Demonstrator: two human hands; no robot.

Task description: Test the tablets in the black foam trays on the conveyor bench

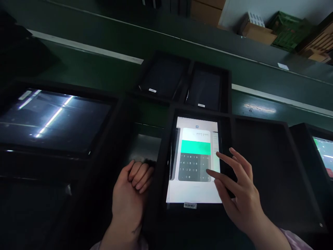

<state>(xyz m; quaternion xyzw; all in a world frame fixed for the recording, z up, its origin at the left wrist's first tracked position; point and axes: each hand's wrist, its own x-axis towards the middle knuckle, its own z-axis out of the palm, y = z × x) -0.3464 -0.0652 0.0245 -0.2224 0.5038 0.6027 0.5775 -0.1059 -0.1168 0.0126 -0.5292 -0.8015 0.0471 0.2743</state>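
A tablet (195,191) with a lit screen lies in a black tray. On the screen is a calculator card (195,166) with a bright green band, set on a pale background. My right hand (240,187) is over the tablet's right side, fingers spread, its index fingertip at the card's keys. Nothing is held in it. To the left of the tray's wall (158,173), my left hand (134,191) rests with its fingers curled into a loose fist; no object shows in it. A small barcode label (190,205) sits below the screen.
Two dark tablets (166,76) (204,85) lie in a tray behind. On the left is a larger dark screen (54,118) with light reflections. Another lit screen (325,151) stands at the right edge. Cardboard boxes (260,33) and a green crate (286,29) are beyond the green bench.
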